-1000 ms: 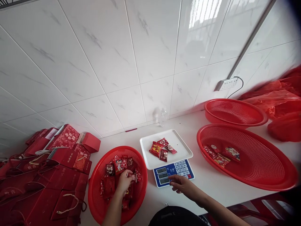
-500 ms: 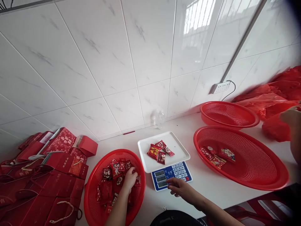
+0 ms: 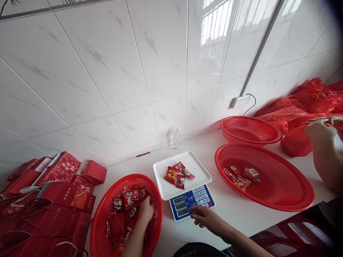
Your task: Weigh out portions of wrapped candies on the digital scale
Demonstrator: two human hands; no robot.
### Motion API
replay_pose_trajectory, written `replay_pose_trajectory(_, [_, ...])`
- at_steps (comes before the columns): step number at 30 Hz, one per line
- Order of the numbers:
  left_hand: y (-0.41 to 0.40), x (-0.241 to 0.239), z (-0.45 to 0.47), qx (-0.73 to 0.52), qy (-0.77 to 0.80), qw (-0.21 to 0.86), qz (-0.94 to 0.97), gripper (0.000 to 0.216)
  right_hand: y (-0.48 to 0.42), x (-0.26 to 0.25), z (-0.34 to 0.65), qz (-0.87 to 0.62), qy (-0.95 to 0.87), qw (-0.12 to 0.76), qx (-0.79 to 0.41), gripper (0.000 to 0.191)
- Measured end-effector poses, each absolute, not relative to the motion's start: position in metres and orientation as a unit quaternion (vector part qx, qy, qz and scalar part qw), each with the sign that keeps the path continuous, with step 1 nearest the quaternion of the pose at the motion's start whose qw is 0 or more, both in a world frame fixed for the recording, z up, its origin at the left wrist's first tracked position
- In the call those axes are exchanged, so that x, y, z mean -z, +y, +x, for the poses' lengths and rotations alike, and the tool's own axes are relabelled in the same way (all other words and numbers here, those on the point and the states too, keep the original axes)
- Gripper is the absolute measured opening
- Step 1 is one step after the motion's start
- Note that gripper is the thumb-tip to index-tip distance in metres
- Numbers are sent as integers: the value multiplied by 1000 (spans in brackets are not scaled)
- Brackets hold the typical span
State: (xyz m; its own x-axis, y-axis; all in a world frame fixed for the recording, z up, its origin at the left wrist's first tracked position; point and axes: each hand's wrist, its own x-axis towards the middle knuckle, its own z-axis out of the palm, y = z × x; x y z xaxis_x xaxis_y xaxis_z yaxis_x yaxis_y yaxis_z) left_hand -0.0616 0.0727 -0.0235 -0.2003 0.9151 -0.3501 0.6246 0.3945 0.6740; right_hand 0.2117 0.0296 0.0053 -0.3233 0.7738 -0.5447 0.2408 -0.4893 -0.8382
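Observation:
My left hand point(image 3: 146, 210) reaches into a round red basket point(image 3: 103, 214) of small red snack packets point(image 3: 125, 198). Its fingers are curled down among the packets, and what they grip is hidden. My right hand point(image 3: 202, 216) lies at the front edge of a digital scale point(image 3: 191, 201), fingers stretched out by the blue keypad, holding nothing. Several red packets point(image 3: 177, 173) lie on the scale's white tray point(image 3: 199, 171).
A large red basket point(image 3: 281, 182) to the right holds a few packets point(image 3: 241, 176), with an empty red basket point(image 3: 249, 128) behind it. Red gift boxes and bags point(image 3: 53, 192) crowd the left. Another person's hand point(image 3: 318, 130) works by red plastic bags point(image 3: 308, 103). A clear bottle point(image 3: 175, 137) stands by the wall.
My view has swung right and tilted up. My left hand has slid deeper into the basket's packets. My right hand stays by the keypad. Another person's hand has come into view at the right.

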Motion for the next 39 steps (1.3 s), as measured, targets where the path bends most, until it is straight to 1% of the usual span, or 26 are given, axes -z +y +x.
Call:
replay_pose_trajectory(3, [62,5,-67,-251,732,370,514,18,30,-1,208,-542,-464,202,-671,40])
replay_pose_trajectory(5, [52,-12,-63,-300,710,392,502,22,32,-2,204,-530,-465,205,-678,41])
replay_pose_trajectory(8, [39,-40,-46,-393,631,481,464,24,35,-16,195,-494,-470,214,-699,46])
replay_pose_trajectory(10, [32,-53,-30,-402,582,532,465,24,38,-30,186,-463,-466,231,-718,51])
replay_pose_trajectory(12, [27,-58,-14,-382,546,566,485,22,39,-42,178,-431,-458,249,-737,54])
replay_pose_trajectory(14, [23,-56,0,-363,528,578,505,21,40,-47,172,-412,-461,264,-740,50])
replay_pose_trajectory(17, [21,-46,14,-351,534,575,511,22,46,-39,169,-428,-489,265,-713,35])
replay_pose_trajectory(19, [21,-39,16,-350,546,579,494,29,57,-28,174,-477,-527,261,-653,28])
replay_pose_trajectory(21, [21,-32,16,-353,562,598,450,41,76,-17,182,-537,-561,266,-571,24])
replay_pose_trajectory(23, [22,-27,13,-354,573,632,384,51,100,-10,193,-587,-569,278,-504,24])
replay_pose_trajectory(26, [21,-22,9,-357,568,675,306,59,134,-7,204,-621,-554,282,-478,29])
replay_pose_trajectory(29, [19,-19,4,-370,569,684,268,54,153,-9,208,-636,-551,279,-462,34])
replay_pose_trajectory(32, [15,-15,-2,-395,563,690,225,50,151,-11,204,-643,-562,280,-438,38])
replay_pose_trajectory(34, [13,-11,-6,-418,543,700,198,52,138,-12,198,-631,-575,275,-441,37])
replay_pose_trajectory(36, [11,-8,-8,-436,520,711,184,54,117,-14,192,-604,-591,257,-470,34])
replay_pose_trajectory(39, [8,-2,-7,-438,506,719,189,54,79,-18,183,-516,-586,203,-591,30])
